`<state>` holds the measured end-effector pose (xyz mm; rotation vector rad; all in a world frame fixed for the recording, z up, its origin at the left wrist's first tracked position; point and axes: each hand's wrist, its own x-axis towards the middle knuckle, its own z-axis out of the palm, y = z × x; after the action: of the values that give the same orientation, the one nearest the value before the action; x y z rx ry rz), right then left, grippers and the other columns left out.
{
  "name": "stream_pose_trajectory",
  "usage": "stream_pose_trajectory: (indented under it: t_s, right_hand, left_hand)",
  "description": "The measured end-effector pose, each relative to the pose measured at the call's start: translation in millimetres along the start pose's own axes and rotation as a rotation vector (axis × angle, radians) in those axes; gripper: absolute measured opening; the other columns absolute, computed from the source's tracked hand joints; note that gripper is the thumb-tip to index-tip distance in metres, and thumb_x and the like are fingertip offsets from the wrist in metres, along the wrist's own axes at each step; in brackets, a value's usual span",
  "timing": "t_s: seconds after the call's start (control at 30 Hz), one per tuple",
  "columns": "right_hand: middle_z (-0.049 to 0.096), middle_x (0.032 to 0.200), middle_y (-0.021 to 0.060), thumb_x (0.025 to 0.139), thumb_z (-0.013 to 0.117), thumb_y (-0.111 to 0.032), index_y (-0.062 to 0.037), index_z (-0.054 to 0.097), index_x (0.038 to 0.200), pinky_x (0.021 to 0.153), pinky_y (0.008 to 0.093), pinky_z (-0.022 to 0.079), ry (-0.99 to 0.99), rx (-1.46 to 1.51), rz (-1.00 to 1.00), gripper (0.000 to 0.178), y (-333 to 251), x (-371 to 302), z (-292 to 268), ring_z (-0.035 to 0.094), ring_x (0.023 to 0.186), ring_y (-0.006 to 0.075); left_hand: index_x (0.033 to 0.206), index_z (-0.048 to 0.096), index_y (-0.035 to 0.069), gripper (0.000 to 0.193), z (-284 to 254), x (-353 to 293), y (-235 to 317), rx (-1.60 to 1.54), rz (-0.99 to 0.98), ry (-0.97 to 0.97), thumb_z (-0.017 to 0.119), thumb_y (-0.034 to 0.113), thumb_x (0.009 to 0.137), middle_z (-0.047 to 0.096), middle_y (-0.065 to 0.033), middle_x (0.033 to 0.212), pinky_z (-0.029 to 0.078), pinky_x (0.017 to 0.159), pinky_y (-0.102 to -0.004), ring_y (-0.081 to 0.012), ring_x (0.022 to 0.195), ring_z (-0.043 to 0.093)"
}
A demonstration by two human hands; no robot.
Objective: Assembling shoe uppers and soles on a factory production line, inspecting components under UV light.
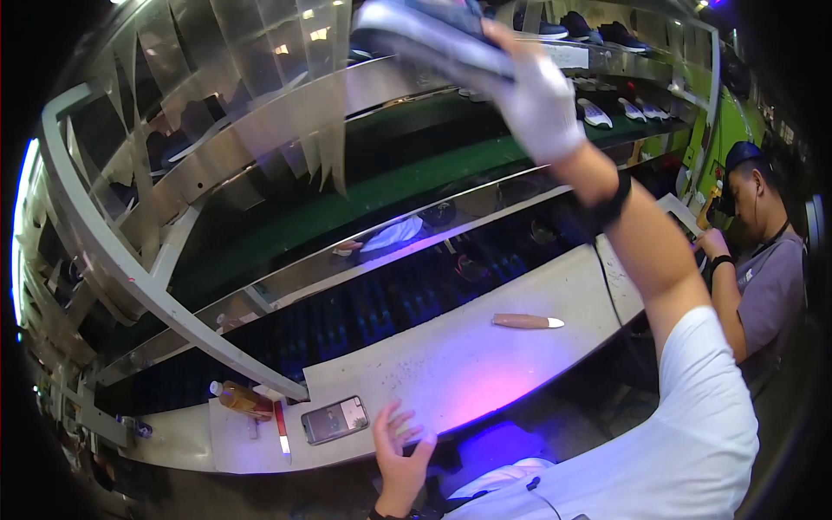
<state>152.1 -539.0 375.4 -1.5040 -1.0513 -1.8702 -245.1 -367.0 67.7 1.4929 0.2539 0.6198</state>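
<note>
Head view: a dark shoe with a pale sole [433,43], blurred, is held up at the top, ahead of the person and well above the desk [433,360]. Its long axis runs left to right, dipping slightly to the right. The white-gloved right hand [542,108] grips the right end, arm stretched up and forward; whether that end is heel or toe cannot be told. The upper metal shelf [373,87] lies behind the shoe; contact between them is unclear. The left hand [403,455] is far below, empty, fingers loosely spread at the desk's near edge, just right of a phone [335,420]. A brown-handled tool [524,321] lies farther right on the desk. At far right, a co-worker [771,260] looks down.
</note>
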Motion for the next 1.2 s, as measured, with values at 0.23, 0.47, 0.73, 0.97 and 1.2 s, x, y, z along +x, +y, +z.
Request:
stream_pose_trajectory:
  t_s: [0.23, 0.47, 0.73, 0.97, 1.2]
  right_hand:
    - [0.073, 0.113, 0.0263, 0.098, 0.062, -0.019, -0.0046, 0.074, 0.113, 0.089, 0.0487, 0.061, -0.238, -0.272, 0.190, 0.024, 6.2, 159.9, 154.3, 0.074, 0.106, 0.0423]
    - [0.076, 0.115, 0.0261, 0.098, 0.061, -0.027, -0.0026, 0.079, 0.110, 0.094, 0.0514, 0.058, -0.608, -0.170, 0.185, 0.033, 19.7, 146.3, 242.6, 0.075, 0.108, 0.0426]
    - [0.077, 0.104, 0.0253, 0.103, 0.055, -0.023, -0.0013, 0.076, 0.108, 0.087, 0.0477, 0.060, -0.655, 0.148, 0.094, 0.031, -64.2, 107.1, 112.4, 0.076, 0.102, 0.0384]
    - [0.073, 0.080, 0.0162, 0.099, 0.068, -0.045, -0.0088, 0.077, 0.092, 0.071, 0.0484, 0.060, -1.399, 0.376, -0.223, 0.038, -125.3, -197.5, 42.5, 0.074, 0.076, 0.0370]
    - [0.073, 0.125, 0.0264, 0.076, 0.088, -0.047, 0.0006, 0.062, 0.131, 0.100, 0.0471, 0.057, -1.714, -0.114, 0.553, 0.077, -89.2, -374.7, 114.3, 0.071, 0.118, 0.0425]
  left_hand:
    - [0.146, 0.048, -0.003, 0.061, -2.8, -13.4, -19.0, 0.078, -0.107, 0.059, 0.077, -0.001, 0.092, 0.063, -0.0196, 0.140, 0.058, 0.099, -0.0358, -0.0254, 0.121, 0.068]
    - [0.145, 0.052, -0.004, 0.049, -34.8, -59.2, -28.5, 0.041, -0.290, 0.265, 0.072, -0.002, 0.099, 0.068, -0.0142, 0.132, 0.055, 0.095, -0.0264, -0.0173, 0.113, 0.069]
    - [0.131, 0.062, -0.001, 0.035, -42.7, -63.5, -48.9, 0.068, -0.257, 0.168, 0.074, 0.004, 0.099, 0.074, -0.0126, 0.123, 0.057, 0.097, -0.0317, -0.0175, 0.108, 0.073]
    - [0.131, 0.064, -0.003, 0.034, -37.3, -50.4, -49.8, 0.123, -0.288, 0.099, 0.073, 0.003, 0.099, 0.076, -0.0147, 0.120, 0.058, 0.096, -0.0315, -0.0184, 0.104, 0.075]
    - [0.122, 0.070, 0.001, 0.036, -3.1, -19.0, -21.8, 0.582, 0.043, -0.023, 0.081, 0.008, 0.089, 0.074, -0.0153, 0.122, 0.057, 0.098, -0.0400, -0.0321, 0.113, 0.072]
